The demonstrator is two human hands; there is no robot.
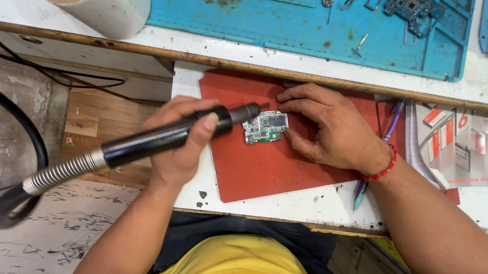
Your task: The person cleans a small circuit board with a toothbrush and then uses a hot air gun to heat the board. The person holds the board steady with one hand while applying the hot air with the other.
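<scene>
2 hands work over a red mat (264, 172) on the bench (285, 204). Left hand (184, 144) is wrapped tight around a black hot-air handle (159, 140); its nozzle tip meets the small green circuit board (265, 127). Right hand (329, 128) presses the board's edge with its fingertips (289, 101), partly hiding it. Red-and-white packets (458, 144) lie right, cut off.

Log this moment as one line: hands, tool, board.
left hand: grips hot-air handpiece, nozzle at circuit board | right hand: steadies board | board: on red mat
</scene>
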